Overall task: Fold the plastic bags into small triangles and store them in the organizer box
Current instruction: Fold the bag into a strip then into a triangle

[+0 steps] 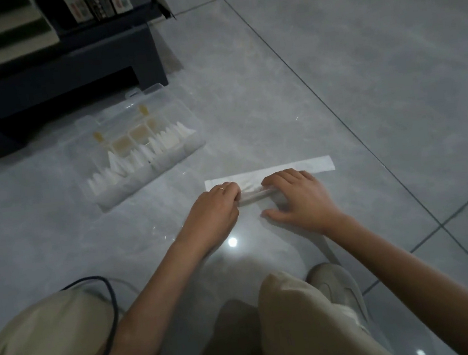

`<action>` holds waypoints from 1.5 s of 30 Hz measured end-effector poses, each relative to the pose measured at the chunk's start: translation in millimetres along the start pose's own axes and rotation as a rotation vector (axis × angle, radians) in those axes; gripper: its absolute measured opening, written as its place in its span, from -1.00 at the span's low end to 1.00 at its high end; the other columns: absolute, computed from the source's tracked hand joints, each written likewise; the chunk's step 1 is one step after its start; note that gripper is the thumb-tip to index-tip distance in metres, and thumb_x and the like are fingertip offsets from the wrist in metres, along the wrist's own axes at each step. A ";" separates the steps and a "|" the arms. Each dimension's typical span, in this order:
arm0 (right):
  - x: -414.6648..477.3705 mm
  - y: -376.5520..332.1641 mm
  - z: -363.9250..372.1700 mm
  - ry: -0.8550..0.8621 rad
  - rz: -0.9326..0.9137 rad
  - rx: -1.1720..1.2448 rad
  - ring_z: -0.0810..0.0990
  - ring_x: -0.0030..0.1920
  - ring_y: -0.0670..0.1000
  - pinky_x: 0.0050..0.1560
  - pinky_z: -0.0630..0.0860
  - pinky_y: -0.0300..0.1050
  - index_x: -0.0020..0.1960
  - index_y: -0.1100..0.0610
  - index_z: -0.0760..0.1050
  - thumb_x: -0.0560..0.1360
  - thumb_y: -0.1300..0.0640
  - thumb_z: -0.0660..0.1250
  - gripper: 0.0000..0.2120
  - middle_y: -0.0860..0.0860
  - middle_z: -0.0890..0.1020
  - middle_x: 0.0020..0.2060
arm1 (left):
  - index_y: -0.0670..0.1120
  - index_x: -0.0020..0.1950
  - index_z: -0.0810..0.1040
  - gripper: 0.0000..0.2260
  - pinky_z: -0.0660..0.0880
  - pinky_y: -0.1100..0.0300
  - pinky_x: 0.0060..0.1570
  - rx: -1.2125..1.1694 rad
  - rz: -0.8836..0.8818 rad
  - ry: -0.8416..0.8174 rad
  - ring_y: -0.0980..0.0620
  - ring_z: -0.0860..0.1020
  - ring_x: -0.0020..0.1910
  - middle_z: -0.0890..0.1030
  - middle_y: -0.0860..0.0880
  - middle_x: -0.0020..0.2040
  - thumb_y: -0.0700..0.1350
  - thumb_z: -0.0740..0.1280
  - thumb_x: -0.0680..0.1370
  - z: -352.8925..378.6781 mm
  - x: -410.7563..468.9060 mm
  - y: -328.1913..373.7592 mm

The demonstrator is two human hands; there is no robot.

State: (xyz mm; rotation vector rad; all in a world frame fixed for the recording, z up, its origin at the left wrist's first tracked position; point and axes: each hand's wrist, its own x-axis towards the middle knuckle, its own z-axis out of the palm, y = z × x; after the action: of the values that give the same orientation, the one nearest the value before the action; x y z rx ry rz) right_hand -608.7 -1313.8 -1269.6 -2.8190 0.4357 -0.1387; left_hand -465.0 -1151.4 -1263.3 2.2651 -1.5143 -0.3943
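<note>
Left hand [218, 205]: knuckles up, fingers curled, pinching folded near edge of plastic bag [313, 164]; ring on 1 finger. Right hand [297, 199]: fingers bent over same folded edge, gripping it, thumb splayed flat toward body. Both forearms reach forward past knees, hands close but apart. Bag lies as long white strip on tiled floor [361, 73]. Organizer box [128, 190] sits on floor to left, near strip's left end, not touching; white folded triangles [136, 159] stand in several compartments. Dark cabinet [67, 74] behind box. Cable [111, 304] crosses left knee.
</note>
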 end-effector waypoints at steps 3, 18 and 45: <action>-1.3 -13.6 12.9 0.127 0.020 -0.075 0.58 -0.05 0.03 -0.02 0.44 -0.09 0.06 0.11 0.56 0.34 -0.08 0.37 -0.62 -0.01 0.63 -0.07 | -0.18 0.02 0.46 -0.90 0.32 0.04 -0.19 -0.022 -0.007 0.003 -0.10 0.46 -0.11 0.54 -0.10 -0.07 -0.29 0.20 0.54 -2.9 0.6 1.7; -6.0 18.5 4.4 0.157 0.217 0.234 0.60 -0.16 0.01 -0.11 0.48 -0.07 -0.11 0.05 0.59 0.49 0.11 0.32 -0.93 -0.08 0.64 -0.19 | -0.06 0.18 0.42 -0.70 0.45 0.11 -0.03 -0.231 -0.147 0.009 -0.01 0.53 0.02 0.58 0.04 0.09 -0.26 0.30 0.47 -7.4 -2.8 -12.8; 44.6 5.6 -7.0 -0.004 0.672 0.182 0.45 -0.26 0.08 -0.05 0.24 -0.10 -0.08 0.16 0.52 0.54 0.09 0.27 -0.86 0.02 0.54 -0.31 | -0.09 0.20 0.47 -0.71 0.39 0.09 0.07 -0.162 -0.377 0.321 -0.04 0.49 0.15 0.55 -0.03 0.17 -0.17 0.36 0.49 4.1 4.4 -16.4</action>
State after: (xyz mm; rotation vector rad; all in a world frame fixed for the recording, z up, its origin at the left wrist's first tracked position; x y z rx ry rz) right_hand -568.8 -1334.5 -1262.2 -2.3465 1.2577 -0.0269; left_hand -451.8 -1150.6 -1274.6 2.3433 -0.8690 -0.2303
